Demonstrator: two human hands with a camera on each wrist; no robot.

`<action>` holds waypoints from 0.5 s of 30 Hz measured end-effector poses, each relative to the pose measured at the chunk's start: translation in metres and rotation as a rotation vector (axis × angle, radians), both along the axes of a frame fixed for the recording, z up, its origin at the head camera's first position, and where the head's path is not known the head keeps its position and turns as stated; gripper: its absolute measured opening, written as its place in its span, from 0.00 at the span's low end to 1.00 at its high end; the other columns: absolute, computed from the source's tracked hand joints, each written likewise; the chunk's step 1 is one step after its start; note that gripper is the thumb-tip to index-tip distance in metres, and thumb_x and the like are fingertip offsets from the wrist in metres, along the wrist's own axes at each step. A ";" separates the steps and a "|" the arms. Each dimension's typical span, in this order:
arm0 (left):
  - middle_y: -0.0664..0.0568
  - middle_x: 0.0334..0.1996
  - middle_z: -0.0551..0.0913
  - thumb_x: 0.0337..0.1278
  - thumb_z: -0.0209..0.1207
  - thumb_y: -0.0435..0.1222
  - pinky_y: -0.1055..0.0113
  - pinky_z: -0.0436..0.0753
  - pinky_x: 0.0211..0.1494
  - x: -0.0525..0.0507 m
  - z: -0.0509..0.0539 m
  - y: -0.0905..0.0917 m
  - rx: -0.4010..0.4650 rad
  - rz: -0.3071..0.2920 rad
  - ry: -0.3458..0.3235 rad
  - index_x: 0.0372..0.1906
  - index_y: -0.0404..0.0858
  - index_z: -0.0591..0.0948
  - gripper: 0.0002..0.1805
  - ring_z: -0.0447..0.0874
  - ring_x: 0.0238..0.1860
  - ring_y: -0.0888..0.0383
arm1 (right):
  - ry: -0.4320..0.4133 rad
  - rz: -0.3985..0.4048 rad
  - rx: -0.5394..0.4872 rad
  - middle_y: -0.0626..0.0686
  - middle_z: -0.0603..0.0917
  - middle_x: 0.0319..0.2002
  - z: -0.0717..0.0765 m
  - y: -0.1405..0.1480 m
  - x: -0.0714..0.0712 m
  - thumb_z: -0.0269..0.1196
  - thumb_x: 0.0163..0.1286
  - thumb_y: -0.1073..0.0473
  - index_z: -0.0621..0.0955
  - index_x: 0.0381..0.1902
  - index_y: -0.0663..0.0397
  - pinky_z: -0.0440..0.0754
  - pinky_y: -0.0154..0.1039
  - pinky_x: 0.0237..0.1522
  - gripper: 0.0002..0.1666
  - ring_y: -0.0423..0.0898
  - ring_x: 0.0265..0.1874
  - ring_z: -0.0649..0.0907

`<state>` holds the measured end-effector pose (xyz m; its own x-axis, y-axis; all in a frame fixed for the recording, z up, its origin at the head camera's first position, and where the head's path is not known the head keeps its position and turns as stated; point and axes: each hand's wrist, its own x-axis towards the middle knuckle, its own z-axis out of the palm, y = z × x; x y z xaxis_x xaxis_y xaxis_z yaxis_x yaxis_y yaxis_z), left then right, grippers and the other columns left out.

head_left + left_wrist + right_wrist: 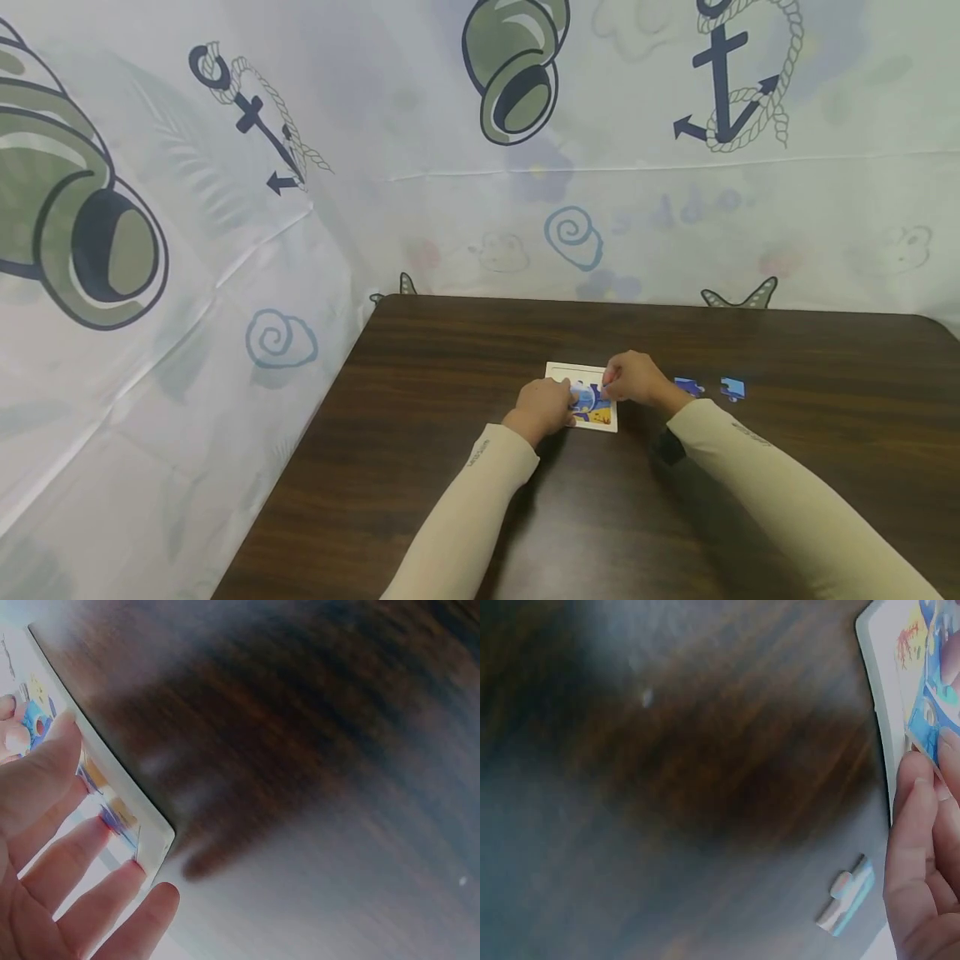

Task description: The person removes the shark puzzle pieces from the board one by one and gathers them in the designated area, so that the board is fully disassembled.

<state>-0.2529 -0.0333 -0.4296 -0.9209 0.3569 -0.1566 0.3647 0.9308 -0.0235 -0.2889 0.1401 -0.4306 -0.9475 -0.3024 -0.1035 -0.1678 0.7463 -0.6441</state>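
A square puzzle board with a pale frame (pixel 606 427) lies on the table, its picture part blue and yellow. My left hand (pixel 546 406) lies over its left side; in the left wrist view the fairly straight fingers of that hand (pixel 64 855) touch the picture and the frame (pixel 156 841). At the board's right side is my right hand (pixel 637 379). Seen from the right wrist, this hand (pixel 922 855) pinches a blue puzzle piece (pixel 924 726) between thumb and fingers over the board. How far the piece sits in the picture cannot be told.
Two loose blue puzzle pieces, one nearer (pixel 686 386) and one farther right (pixel 732 388), lie right of the board on the dark wooden table (pixel 450 350). A printed cloth (pixel 465 208) hangs behind the table and along its left side.
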 end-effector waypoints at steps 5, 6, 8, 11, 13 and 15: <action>0.51 0.52 0.84 0.53 0.62 0.52 0.65 0.81 0.52 -0.004 -0.006 0.000 0.001 0.009 -0.001 0.63 0.43 0.73 0.33 0.82 0.53 0.57 | -0.044 -0.048 -0.118 0.61 0.87 0.31 -0.006 0.004 0.002 0.67 0.57 0.65 0.81 0.32 0.66 0.84 0.39 0.33 0.08 0.41 0.26 0.84; 0.51 0.52 0.84 0.53 0.62 0.52 0.65 0.81 0.52 -0.004 -0.006 0.000 0.000 0.008 0.001 0.63 0.43 0.73 0.33 0.82 0.53 0.57 | -0.049 -0.055 -0.146 0.62 0.88 0.32 -0.007 0.004 0.003 0.66 0.57 0.65 0.81 0.33 0.67 0.85 0.39 0.34 0.08 0.41 0.26 0.84; 0.51 0.52 0.84 0.53 0.63 0.52 0.64 0.81 0.51 -0.005 -0.006 0.000 0.007 0.010 0.001 0.62 0.44 0.74 0.32 0.82 0.53 0.56 | -0.048 -0.059 -0.199 0.63 0.88 0.34 -0.009 0.004 0.005 0.65 0.59 0.66 0.82 0.34 0.69 0.86 0.41 0.35 0.08 0.42 0.27 0.86; 0.52 0.55 0.83 0.53 0.62 0.52 0.63 0.81 0.54 -0.004 -0.004 -0.001 -0.008 0.009 -0.010 0.63 0.45 0.73 0.32 0.81 0.56 0.56 | -0.038 -0.073 -0.274 0.64 0.87 0.35 -0.011 0.004 0.008 0.64 0.61 0.67 0.82 0.35 0.71 0.87 0.42 0.37 0.08 0.44 0.29 0.87; 0.52 0.57 0.81 0.54 0.62 0.52 0.63 0.80 0.56 -0.004 -0.003 -0.001 -0.021 0.009 -0.018 0.65 0.46 0.72 0.33 0.80 0.58 0.56 | -0.024 -0.088 -0.304 0.64 0.86 0.34 -0.013 0.003 0.010 0.63 0.61 0.68 0.82 0.36 0.71 0.87 0.43 0.38 0.08 0.45 0.30 0.87; 0.52 0.58 0.81 0.54 0.62 0.51 0.63 0.80 0.57 -0.005 -0.002 -0.001 -0.026 0.009 -0.021 0.66 0.47 0.71 0.33 0.79 0.58 0.56 | 0.003 -0.104 -0.308 0.64 0.86 0.32 -0.015 0.003 0.012 0.64 0.61 0.68 0.82 0.35 0.70 0.87 0.42 0.37 0.07 0.44 0.29 0.87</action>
<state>-0.2575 -0.0343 -0.4320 -0.9206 0.3437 -0.1851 0.3567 0.9334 -0.0407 -0.2773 0.1427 -0.4458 -0.9752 -0.2205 -0.0194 -0.1031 0.5298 -0.8419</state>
